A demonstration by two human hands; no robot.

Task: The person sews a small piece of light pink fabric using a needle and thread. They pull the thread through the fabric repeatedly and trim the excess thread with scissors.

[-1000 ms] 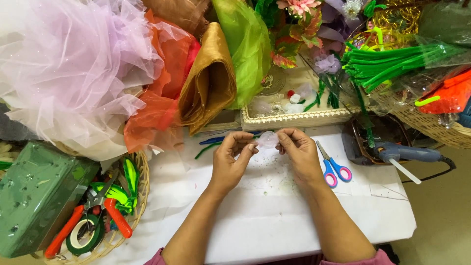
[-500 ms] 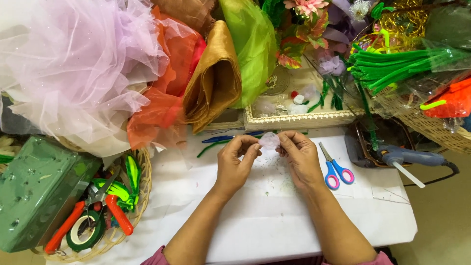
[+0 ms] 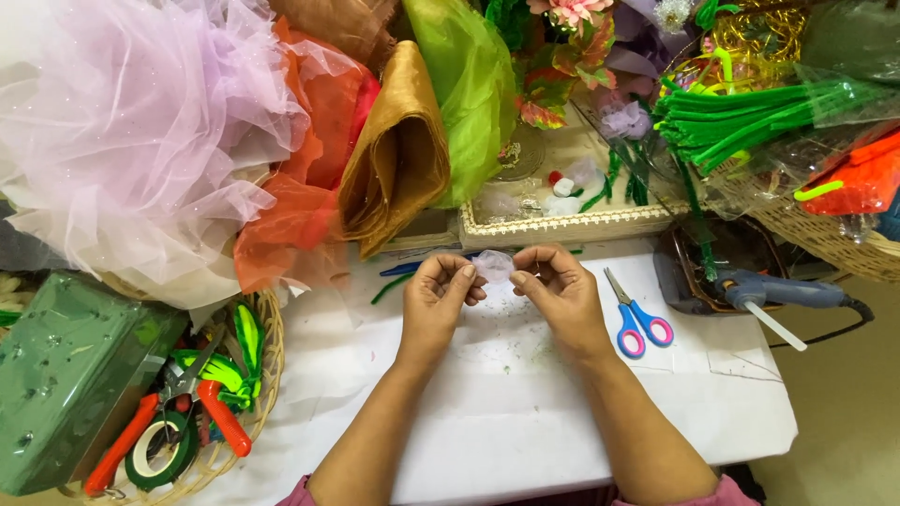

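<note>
head view: two hands pinch a small scrap of pale lilac fabric above the middle of the white table.

left hand [image 3: 439, 298] and right hand [image 3: 561, 292] both close fingertips on the lilac fabric scrap [image 3: 493, 266], held between them near the table [image 3: 487, 422]'s far edge. behind it a cream tray [image 3: 562, 225] holds white and red bits and green stems. at the left edge a wicker basket [image 3: 267, 394] carries orange-handled pliers [image 3: 159, 422], green tape and a tape roll. blue-pink scissors [image 3: 636, 320] lie just right of the hands, a glue gun [image 3: 778, 292] beyond.
</note>
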